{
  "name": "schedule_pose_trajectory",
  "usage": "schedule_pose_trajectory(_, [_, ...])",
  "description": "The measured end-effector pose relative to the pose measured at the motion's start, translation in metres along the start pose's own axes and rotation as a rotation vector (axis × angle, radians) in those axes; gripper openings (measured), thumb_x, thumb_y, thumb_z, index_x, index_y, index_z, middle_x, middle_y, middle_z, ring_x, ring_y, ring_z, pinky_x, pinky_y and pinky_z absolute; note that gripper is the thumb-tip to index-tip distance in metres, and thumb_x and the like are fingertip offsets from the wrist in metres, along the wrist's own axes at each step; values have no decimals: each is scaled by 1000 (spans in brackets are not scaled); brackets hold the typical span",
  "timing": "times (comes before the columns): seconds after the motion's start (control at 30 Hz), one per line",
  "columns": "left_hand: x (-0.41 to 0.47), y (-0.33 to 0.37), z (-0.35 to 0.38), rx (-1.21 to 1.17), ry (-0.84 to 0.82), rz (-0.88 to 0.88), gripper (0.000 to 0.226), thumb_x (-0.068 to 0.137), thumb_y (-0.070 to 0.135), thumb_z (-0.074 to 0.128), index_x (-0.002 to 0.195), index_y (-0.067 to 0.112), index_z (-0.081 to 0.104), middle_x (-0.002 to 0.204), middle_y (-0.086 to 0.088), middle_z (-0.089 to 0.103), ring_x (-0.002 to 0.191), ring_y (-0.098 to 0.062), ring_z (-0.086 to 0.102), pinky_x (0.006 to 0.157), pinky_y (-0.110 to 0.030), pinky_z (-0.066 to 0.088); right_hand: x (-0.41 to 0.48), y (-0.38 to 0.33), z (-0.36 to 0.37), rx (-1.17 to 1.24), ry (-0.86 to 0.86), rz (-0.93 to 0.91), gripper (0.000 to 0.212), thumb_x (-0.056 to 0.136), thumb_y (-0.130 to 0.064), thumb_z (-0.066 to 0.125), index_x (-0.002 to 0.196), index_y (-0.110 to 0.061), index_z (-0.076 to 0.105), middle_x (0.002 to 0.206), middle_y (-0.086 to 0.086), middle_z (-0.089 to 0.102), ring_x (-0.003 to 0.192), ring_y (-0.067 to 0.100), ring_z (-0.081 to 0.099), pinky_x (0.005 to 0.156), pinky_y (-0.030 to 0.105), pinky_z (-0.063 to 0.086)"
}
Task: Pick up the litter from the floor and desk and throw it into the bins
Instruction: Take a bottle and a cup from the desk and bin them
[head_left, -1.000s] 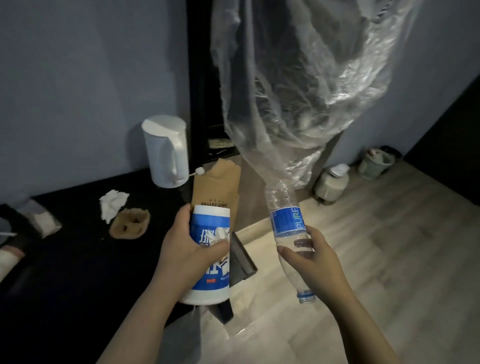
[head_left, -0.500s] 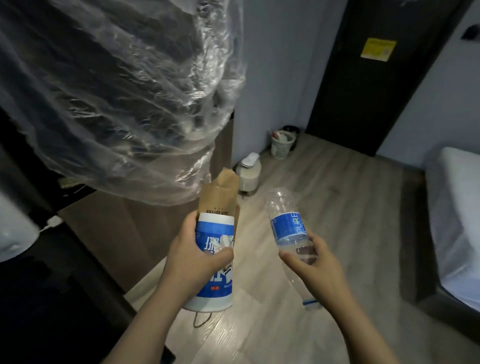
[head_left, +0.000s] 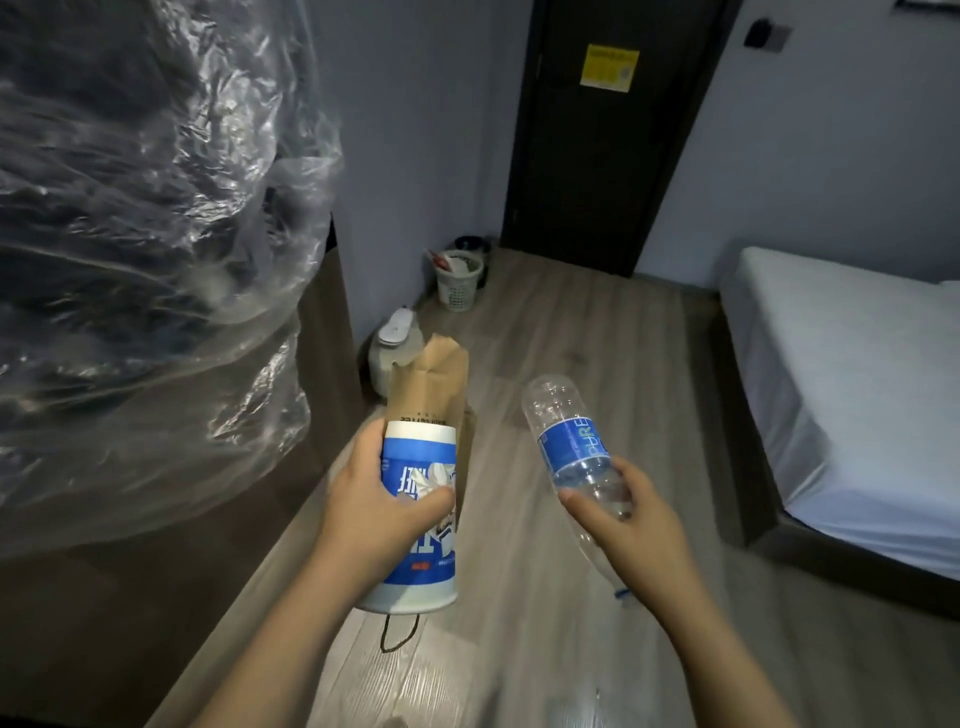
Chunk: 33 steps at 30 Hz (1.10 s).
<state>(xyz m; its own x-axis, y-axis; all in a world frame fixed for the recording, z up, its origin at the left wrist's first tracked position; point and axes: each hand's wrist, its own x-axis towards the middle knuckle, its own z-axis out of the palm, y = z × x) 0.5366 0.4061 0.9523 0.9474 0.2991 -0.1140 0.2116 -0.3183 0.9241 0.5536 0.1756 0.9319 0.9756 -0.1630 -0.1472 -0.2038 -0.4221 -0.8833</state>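
Observation:
My left hand (head_left: 382, 512) grips a blue-and-white cylindrical canister (head_left: 422, 556) together with a brown paper bag (head_left: 428, 382) that sticks up behind it; the bag's cord handle hangs below. My right hand (head_left: 621, 525) holds an empty clear plastic bottle (head_left: 569, 441) with a blue label, bottom end up and cap end down. A pale perforated bin (head_left: 458, 283) with litter in it stands on the floor by the far wall, with a dark bin (head_left: 471, 244) just behind it.
A large clear plastic cover (head_left: 145, 260) hangs over dark things at the left, above a wooden cabinet side (head_left: 322, 332). A white jar with a lid (head_left: 392, 345) sits by the cabinet. A dark door (head_left: 608, 130) is ahead, a white bed (head_left: 852, 374) at the right.
The view has swung right, from the desk with the kettle to the floor, door and bed. Both hands keep their hold on the same items, and the bins are nearer.

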Motion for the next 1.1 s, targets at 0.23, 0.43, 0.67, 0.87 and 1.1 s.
schedule_pose_trajectory(0.23, [104, 16, -15, 13, -84, 61, 58, 59, 27, 77, 109, 34, 48, 89, 7, 65, 77, -11, 65, 67, -30, 54, 70, -44, 38, -20, 75, 23, 51, 74, -43, 75, 119, -41, 51, 105, -15, 61, 86, 0, 61, 57, 18, 45])
schedule_pose_trajectory(0.43, [173, 16, -3, 29, -122, 59, 54, 71, 15, 77, 107, 36, 44, 90, 10, 62, 78, -9, 63, 58, -19, 45, 130, -58, 53, -8, 74, 42, 52, 75, -38, 76, 121, -37, 51, 104, -16, 61, 86, -1, 61, 64, 17, 45])
schedule_pose_trajectory(0.67, [272, 36, 39, 79, -133, 45, 57, 68, 17, 79, 111, 30, 44, 91, 9, 62, 75, -10, 64, 54, -13, 44, 245, -68, 52, 40, 81, 17, 53, 75, -39, 76, 122, -36, 51, 106, -16, 61, 87, -3, 60, 65, 17, 46])
schedule_pose_trajectory(0.87, [368, 76, 79, 133, -108, 69, 54, 69, 20, 79, 110, 29, 45, 91, 11, 60, 76, -12, 64, 56, -14, 46, 354, -94, 37, 62, 19, 35, 47, 79, -41, 72, 117, -45, 46, 96, -29, 52, 81, -2, 56, 46, 23, 46])
schedule_pose_trajectory(1.1, [461, 97, 110, 137, -84, 46, 54, 70, 19, 79, 109, 30, 44, 89, 12, 60, 72, -9, 63, 53, -12, 43, 461, -113, 36, 37, -10, 74, 47, 79, -43, 72, 112, -45, 39, 98, -21, 52, 81, 4, 58, 36, 20, 41])
